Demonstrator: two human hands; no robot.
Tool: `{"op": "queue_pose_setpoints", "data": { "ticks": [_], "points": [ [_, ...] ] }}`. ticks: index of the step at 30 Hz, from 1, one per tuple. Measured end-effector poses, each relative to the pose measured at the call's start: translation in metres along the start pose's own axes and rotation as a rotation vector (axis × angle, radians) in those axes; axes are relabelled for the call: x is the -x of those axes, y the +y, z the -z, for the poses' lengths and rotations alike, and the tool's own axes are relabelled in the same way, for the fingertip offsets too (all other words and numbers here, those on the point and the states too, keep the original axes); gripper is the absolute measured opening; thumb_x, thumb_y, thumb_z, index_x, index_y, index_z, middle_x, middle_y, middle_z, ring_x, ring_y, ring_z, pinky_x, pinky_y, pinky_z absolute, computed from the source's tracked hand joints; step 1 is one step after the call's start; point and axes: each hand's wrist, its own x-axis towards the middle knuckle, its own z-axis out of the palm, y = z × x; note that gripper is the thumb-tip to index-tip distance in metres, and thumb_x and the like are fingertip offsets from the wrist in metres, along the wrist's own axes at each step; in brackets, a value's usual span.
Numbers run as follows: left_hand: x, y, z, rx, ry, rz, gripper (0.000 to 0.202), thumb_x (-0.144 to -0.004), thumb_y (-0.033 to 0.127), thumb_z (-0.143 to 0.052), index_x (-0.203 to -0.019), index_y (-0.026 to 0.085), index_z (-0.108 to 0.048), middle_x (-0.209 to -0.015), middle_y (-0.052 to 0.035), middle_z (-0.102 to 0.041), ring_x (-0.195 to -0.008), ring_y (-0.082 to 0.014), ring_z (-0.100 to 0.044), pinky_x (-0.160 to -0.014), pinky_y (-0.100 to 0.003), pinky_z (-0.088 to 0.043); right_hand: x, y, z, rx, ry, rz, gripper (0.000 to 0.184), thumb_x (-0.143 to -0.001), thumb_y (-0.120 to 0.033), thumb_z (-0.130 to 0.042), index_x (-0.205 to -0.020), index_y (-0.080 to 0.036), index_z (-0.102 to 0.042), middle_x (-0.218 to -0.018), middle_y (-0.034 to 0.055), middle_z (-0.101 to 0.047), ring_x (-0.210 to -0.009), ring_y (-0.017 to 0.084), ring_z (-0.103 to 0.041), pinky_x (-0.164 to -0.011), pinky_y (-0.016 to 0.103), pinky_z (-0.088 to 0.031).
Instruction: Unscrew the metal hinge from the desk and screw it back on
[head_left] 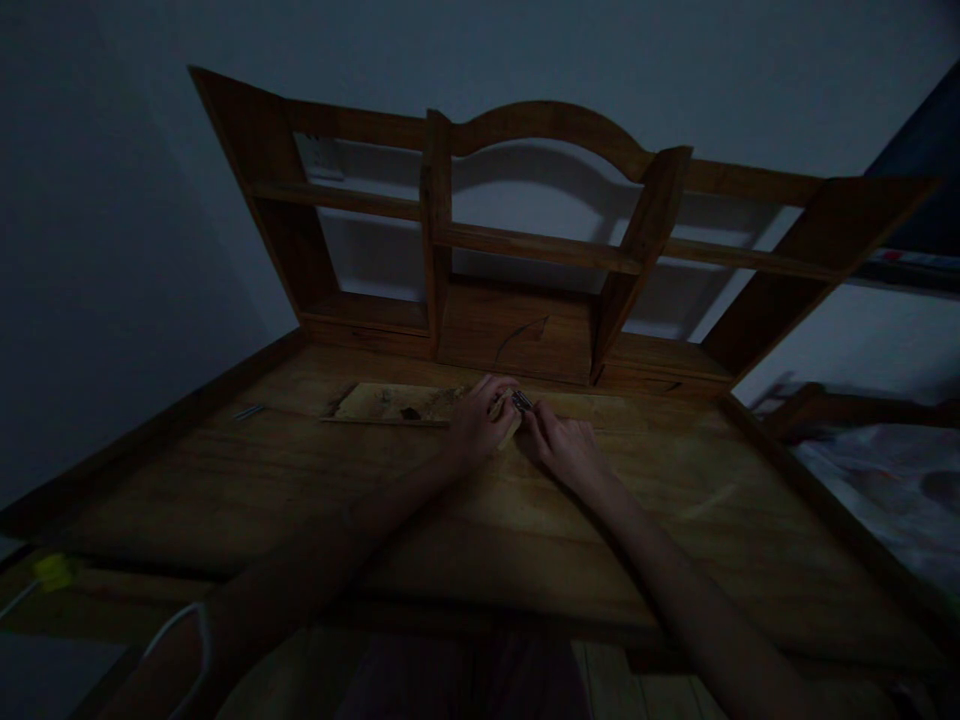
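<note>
Both my hands meet at the back middle of a wooden desk [480, 520] in dim light. My left hand [480, 420] rests with curled fingers on a flat, pale wooden board [390, 402] that lies along the rear of the desktop. My right hand [562, 445] is closed in a pinch round a small dark metallic object [521, 401], which touches the board between the two hands. I cannot make out what the small object is.
A wooden hutch [540, 250] with shelves and an arched top stands at the back of the desk. A small thin metal item [247, 411] lies at the left rear. A bed with patterned cloth [892, 480] is on the right. A yellow object [52, 570] sits at the lower left.
</note>
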Motion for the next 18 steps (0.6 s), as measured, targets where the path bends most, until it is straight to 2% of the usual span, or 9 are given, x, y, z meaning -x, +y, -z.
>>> {"op": "queue_pose_setpoints", "data": {
  "ticks": [7,11,18],
  "points": [
    [-0.0003,0.0006,0.0003,0.024,-0.003,0.005,0.026,-0.092,0.012,-0.056,-0.114,0.023,-0.061,-0.107,-0.0020,-0.068,-0.095,-0.0157,-0.066,-0.087,-0.029,-0.054,0.0006,-0.0004,0.0003,-0.060,0.016,-0.008,0.042,-0.108,-0.050,-0.027,-0.122,-0.020,-0.054,-0.085,0.0055,-0.078,-0.072,0.023,-0.073,-0.059,0.031,-0.026],
    [-0.0007,0.0016,0.0005,0.014,-0.002,0.020,0.025,-0.092,0.013,-0.056,-0.114,0.023,-0.061,-0.108,-0.0024,-0.068,-0.096,-0.0164,-0.067,-0.089,-0.030,-0.054,-0.0001,-0.0009,0.0002,-0.022,0.005,-0.019,0.042,-0.109,-0.046,-0.024,-0.119,-0.020,-0.055,-0.084,0.0060,-0.077,-0.069,0.022,-0.072,-0.058,0.031,-0.024],
    [-0.0007,0.0036,0.0018,0.010,-0.006,0.032,0.024,-0.092,0.014,-0.056,-0.113,0.023,-0.062,-0.105,-0.0026,-0.068,-0.093,-0.0160,-0.067,-0.086,-0.029,-0.054,0.0007,0.0002,0.0011,-0.020,0.001,-0.015,0.042,-0.109,-0.045,-0.024,-0.125,-0.020,-0.053,-0.085,0.0058,-0.078,-0.070,0.022,-0.072,-0.058,0.031,-0.024]
  ]
}}
